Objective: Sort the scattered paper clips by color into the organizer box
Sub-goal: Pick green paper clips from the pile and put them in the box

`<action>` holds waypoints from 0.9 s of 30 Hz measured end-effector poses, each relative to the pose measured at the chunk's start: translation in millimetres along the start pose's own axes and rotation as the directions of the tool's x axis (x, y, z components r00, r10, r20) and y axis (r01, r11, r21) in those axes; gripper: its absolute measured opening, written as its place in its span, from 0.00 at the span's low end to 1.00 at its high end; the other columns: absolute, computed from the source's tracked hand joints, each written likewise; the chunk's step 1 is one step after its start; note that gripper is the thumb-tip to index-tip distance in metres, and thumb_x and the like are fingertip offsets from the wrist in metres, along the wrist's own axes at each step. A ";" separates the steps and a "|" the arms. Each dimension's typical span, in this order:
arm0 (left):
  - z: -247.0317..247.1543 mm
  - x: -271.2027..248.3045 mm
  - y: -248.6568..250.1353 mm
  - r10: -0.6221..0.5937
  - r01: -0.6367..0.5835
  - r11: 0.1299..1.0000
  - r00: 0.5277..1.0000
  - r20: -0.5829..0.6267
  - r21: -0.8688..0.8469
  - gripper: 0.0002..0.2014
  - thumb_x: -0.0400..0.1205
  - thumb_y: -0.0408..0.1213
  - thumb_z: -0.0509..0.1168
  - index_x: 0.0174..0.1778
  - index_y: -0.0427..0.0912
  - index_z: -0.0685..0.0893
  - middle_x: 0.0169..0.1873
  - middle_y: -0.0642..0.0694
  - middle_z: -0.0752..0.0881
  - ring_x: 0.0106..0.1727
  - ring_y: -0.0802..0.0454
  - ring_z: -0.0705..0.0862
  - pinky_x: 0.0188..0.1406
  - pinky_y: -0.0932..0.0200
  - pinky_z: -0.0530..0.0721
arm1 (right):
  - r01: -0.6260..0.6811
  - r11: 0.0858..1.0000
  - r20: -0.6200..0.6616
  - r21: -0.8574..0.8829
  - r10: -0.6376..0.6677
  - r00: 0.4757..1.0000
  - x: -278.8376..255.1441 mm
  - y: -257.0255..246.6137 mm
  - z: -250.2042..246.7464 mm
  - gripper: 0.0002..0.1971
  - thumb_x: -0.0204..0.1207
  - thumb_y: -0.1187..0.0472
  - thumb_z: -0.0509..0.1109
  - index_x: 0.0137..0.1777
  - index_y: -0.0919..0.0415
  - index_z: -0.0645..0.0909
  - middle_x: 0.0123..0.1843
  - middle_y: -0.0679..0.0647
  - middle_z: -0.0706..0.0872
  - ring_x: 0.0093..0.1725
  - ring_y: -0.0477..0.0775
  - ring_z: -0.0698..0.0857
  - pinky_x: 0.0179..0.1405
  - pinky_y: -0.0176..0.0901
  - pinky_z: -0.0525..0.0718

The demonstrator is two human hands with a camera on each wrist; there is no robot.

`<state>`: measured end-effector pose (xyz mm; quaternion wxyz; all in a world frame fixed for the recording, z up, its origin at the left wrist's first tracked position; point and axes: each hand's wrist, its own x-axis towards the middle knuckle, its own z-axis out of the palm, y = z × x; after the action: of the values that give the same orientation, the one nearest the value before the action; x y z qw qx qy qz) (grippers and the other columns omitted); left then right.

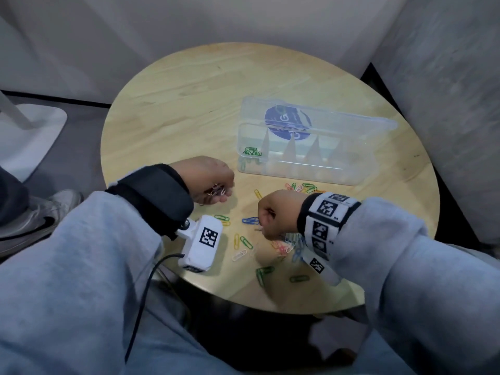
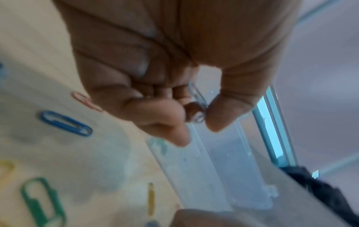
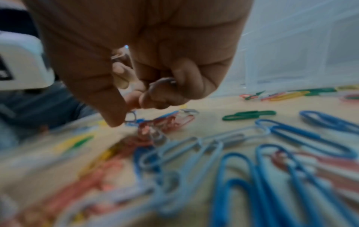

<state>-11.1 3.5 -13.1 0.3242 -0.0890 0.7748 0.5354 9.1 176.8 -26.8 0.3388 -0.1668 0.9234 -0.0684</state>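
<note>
Several reddish paper clips [image 1: 216, 190] are held bunched in the curled left hand [image 1: 208, 180], a clip is pinched off the tabletop [image 1: 189, 85] by the closed right hand [image 1: 276, 212] among scattered paper clips [image 1: 281, 247] near the front edge, and green clips [image 1: 251, 152] are kept in the leftmost compartment of the organizer box [image 1: 311, 147] towards the right edge.

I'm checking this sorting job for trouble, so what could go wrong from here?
The left hand cups several loose clips; some could spill. The right hand pinches at tangled clips, so another colour may lift along. Only green clips sit in the organizer box.
</note>
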 end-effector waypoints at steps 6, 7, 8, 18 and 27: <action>-3.3 -19.8 0.7 -0.013 0.026 0.913 0.999 0.036 -0.408 0.11 0.75 0.27 0.52 0.28 0.44 0.67 0.18 0.47 0.76 0.14 0.57 0.70 0.09 0.74 0.63 | -0.015 0.805 -0.140 0.593 0.121 0.983 -19.7 31.7 -5.1 0.12 0.71 0.73 0.70 0.32 0.56 0.75 0.24 0.50 0.78 0.18 0.43 0.74 0.20 0.34 0.72; -1.2 -23.0 1.3 -0.015 0.022 0.898 1.000 0.021 -0.440 0.11 0.75 0.27 0.51 0.28 0.44 0.67 0.17 0.47 0.76 0.13 0.57 0.70 0.09 0.75 0.61 | -0.004 0.711 -0.132 0.703 0.135 0.982 -23.0 37.2 -3.6 0.13 0.72 0.75 0.68 0.34 0.57 0.75 0.24 0.52 0.77 0.18 0.45 0.74 0.17 0.34 0.71; 1.6 -26.6 2.0 -0.019 0.019 0.888 1.000 0.004 -0.460 0.11 0.75 0.27 0.51 0.29 0.44 0.66 0.17 0.47 0.75 0.12 0.57 0.69 0.09 0.76 0.60 | 0.010 0.617 -0.120 0.787 0.138 0.983 -27.3 42.0 -2.6 0.13 0.73 0.77 0.66 0.37 0.57 0.76 0.25 0.54 0.76 0.20 0.47 0.75 0.16 0.33 0.72; 41.5 -40.8 15.8 -0.090 0.025 0.941 0.980 -0.180 -0.338 0.11 0.81 0.39 0.60 0.32 0.45 0.70 0.17 0.52 0.70 0.12 0.60 0.64 0.11 0.74 0.56 | 0.015 0.224 -0.078 0.975 0.274 0.959 -70.3 68.6 -1.2 0.15 0.81 0.73 0.52 0.37 0.66 0.75 0.31 0.58 0.74 0.27 0.52 0.79 0.17 0.32 0.77; 49.4 -38.5 4.6 -0.070 0.220 0.795 0.959 -0.274 0.565 0.09 0.75 0.43 0.70 0.36 0.41 0.81 0.30 0.45 0.76 0.33 0.47 0.73 0.33 0.61 0.68 | 0.109 0.927 -0.122 0.358 -0.070 0.990 -62.1 56.8 3.3 0.10 0.72 0.61 0.72 0.33 0.48 0.77 0.23 0.44 0.75 0.17 0.36 0.73 0.25 0.32 0.69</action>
<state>36.6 41.1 2.8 0.2804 -0.1071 0.9265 0.2269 40.7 251.9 -5.4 0.3102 -0.1393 0.9031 -0.2623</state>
